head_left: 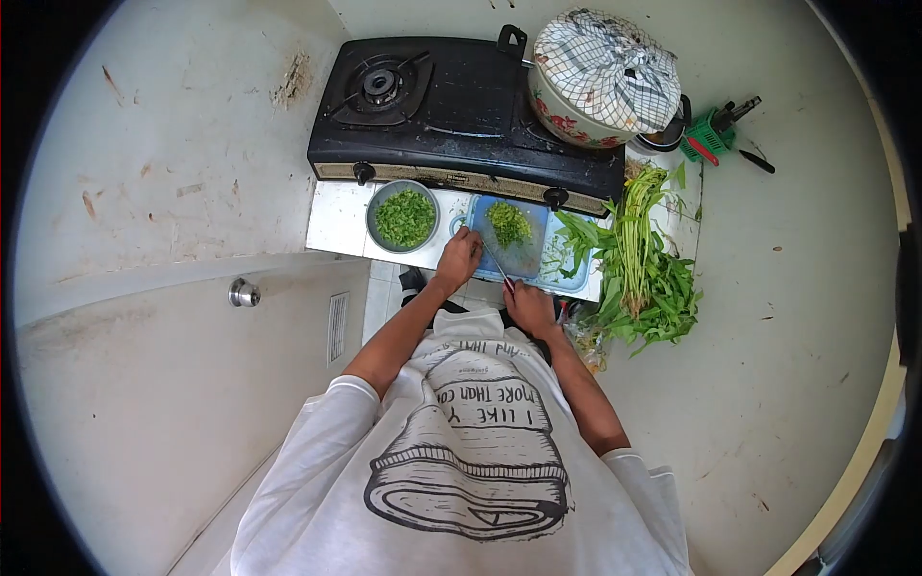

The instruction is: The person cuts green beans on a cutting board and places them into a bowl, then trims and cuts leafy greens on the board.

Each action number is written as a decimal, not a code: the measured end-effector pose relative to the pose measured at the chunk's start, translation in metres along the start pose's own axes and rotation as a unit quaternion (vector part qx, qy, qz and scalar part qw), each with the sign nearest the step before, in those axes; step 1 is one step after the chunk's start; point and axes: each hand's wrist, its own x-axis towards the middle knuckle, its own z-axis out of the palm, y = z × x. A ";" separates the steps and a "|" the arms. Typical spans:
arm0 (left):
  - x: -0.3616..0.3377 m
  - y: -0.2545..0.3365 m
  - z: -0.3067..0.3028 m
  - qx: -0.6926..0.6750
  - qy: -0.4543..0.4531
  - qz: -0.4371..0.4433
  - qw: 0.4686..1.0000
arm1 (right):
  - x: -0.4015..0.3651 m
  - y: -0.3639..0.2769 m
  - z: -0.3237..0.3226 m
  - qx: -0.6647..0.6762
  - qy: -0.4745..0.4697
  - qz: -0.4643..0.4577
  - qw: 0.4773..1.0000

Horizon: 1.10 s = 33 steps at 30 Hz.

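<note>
My right hand (531, 309) is closed around the handle of a knife (497, 263). The blade slants up and left over a blue chopping board (535, 219). On the board lies a small heap of chopped greens (509, 223), just beyond the blade. My left hand (461, 257) is at the board's left edge, near the knife tip, its fingers curled together; what they grip, if anything, is hidden. Left of it stands a grey bowl (371, 223) with finely chopped greens (404, 218) inside.
A black gas stove (461, 96) backs the counter, carrying a cloth-covered floral pot (586, 130). Leafy stems (639, 250) hang over the counter's right end. Behind them, a green basket (706, 139) holds utensils. A wall and a door (192, 384) stand at left.
</note>
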 end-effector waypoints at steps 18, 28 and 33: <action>-0.008 0.000 -0.006 0.023 0.001 0.063 0.998 | 0.015 0.011 -0.002 -0.036 -0.010 0.009 0.999; -0.006 -0.003 -0.001 -0.011 0.018 0.062 0.998 | 0.013 0.001 -0.005 -0.032 -0.051 -0.008 0.998; -0.006 0.001 -0.005 -0.012 0.012 0.060 0.998 | 0.021 -0.001 0.006 -0.022 -0.023 -0.002 0.999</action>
